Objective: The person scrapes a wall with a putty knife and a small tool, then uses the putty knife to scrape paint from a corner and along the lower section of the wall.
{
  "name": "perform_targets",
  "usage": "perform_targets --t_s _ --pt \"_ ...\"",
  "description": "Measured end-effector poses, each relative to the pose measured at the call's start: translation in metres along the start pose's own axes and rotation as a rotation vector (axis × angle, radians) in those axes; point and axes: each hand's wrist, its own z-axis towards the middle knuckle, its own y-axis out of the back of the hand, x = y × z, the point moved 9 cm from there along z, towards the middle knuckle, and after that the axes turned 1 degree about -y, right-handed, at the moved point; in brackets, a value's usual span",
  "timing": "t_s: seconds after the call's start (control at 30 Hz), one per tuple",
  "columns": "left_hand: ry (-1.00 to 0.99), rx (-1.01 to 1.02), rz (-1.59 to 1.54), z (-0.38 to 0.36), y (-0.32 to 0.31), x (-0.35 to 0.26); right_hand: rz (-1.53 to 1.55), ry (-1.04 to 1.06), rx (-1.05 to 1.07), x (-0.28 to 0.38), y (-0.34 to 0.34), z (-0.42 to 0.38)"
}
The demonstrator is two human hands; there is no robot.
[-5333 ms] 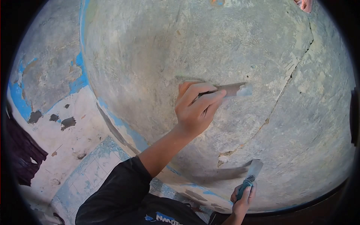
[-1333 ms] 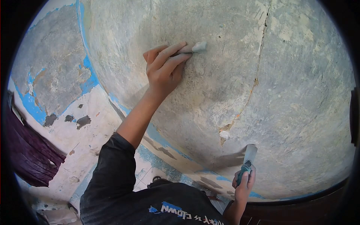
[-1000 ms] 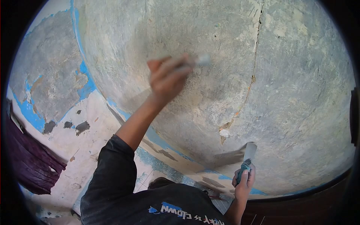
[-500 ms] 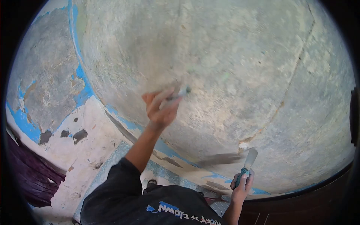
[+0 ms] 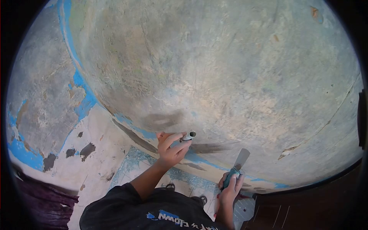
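My left hand [image 5: 170, 148] is raised against the lower part of a weathered grey wall [image 5: 230, 76], its fingers closed round a tool with a hollow, pipe-like end [image 5: 191, 134]. That round opening faces me; the rest of the tool is mostly hidden by the fingers and I cannot make out its kind. Lower and to the right, my right hand [image 5: 231, 183] grips a putty knife [image 5: 241, 159] by its teal handle. Its flat metal blade points up, near the wall. Between the hands, a dark grey smear [image 5: 209, 148] runs across the wall's lower edge.
Blue paint remnants [image 5: 85, 100] edge the wall at the left. Purple cloth [image 5: 46, 203] hangs at the lower left. A dark brown panel [image 5: 295, 211] stands at the lower right. Pale tiles [image 5: 140, 168] lie below, by my sandalled feet. A crack [image 5: 329, 122] crosses the right side.
My left hand has come down the wall with its tool, which was blurred by motion before. My right hand has moved a little left and down with the putty knife. The view has shifted slightly.
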Motion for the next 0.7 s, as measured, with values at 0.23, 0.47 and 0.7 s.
perform_targets --t_s 0.23,0.47,0.7 --pt "0.155 0.03 -0.073 -0.034 0.031 0.024 -0.015 -0.187 -0.065 -0.029 -0.015 -0.044" --pt "0.22 0.186 -0.079 -0.065 0.06 0.02 -0.089 -0.261 -0.014 -0.043 -0.01 -0.046" --pt "0.35 0.208 -0.066 -0.092 0.083 0.024 -0.09 -0.297 -0.081 -0.063 -0.016 -0.048"
